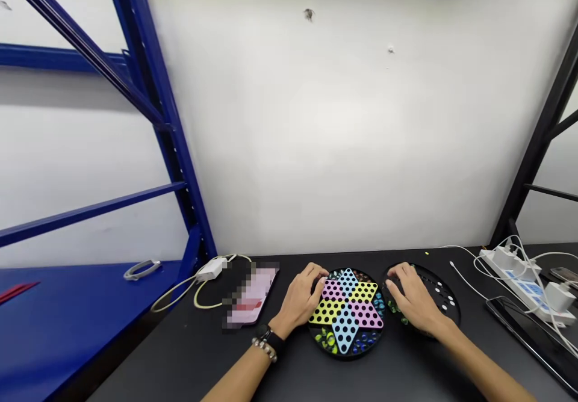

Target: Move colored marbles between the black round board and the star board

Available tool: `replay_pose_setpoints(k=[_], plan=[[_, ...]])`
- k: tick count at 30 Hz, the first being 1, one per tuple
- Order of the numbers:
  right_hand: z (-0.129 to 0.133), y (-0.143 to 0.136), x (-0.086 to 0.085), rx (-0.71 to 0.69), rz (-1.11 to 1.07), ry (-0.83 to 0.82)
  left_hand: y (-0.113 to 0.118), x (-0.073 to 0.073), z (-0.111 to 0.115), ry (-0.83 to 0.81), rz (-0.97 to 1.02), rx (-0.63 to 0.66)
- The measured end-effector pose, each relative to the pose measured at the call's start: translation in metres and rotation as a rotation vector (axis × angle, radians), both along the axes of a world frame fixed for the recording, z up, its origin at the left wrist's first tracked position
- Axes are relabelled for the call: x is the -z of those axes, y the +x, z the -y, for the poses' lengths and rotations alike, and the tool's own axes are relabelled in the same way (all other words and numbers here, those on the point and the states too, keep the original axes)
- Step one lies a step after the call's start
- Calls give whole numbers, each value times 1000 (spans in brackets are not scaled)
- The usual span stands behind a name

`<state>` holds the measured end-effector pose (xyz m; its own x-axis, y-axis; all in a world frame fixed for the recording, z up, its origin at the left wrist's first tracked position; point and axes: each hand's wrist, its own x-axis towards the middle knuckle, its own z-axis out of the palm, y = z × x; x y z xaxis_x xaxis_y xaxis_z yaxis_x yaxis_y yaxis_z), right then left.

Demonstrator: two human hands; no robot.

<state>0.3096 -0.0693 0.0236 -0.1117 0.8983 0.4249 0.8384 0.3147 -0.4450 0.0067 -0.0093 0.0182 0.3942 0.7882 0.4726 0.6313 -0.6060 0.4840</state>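
Observation:
A round black board (346, 307) bears a star in pink, yellow and blue with many holes. Green, blue, teal and reddish marbles lie in the pockets around the star. My left hand (300, 296) rests at the board's left edge, its fingers bent near the pink point; whether a marble is between the fingertips is too small to tell. To the right, a second round black tray (453, 313) holds green marbles and white round pieces. My right hand (410, 293) reaches over its left part with thumb and fingers apart, and nothing shows in it.
A phone (253, 296) and a white charger (211, 269) with a pale cable lie at the left. On the right are a power strip (526, 284) with plugs and cables and a black tablet (533, 336). A blue metal frame (167, 125) stands at the left.

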Motion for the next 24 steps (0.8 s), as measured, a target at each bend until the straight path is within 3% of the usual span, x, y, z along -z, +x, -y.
replay_pose_setpoints(k=[5, 9, 15, 20, 24], plan=[[25, 33, 29, 1, 136, -110, 0, 2, 0, -31, -21, 56], [32, 23, 34, -54, 247, -112, -1, 4, -1, -38, -21, 64], [14, -3, 37, -65, 404, -98, -1, 3, -1, -49, -15, 67], [10, -7, 51, 13, 417, -88, 0, 2, -1, -48, -13, 73], [13, -7, 51, 48, 464, -100, 0, 2, 0, -59, -21, 74]])
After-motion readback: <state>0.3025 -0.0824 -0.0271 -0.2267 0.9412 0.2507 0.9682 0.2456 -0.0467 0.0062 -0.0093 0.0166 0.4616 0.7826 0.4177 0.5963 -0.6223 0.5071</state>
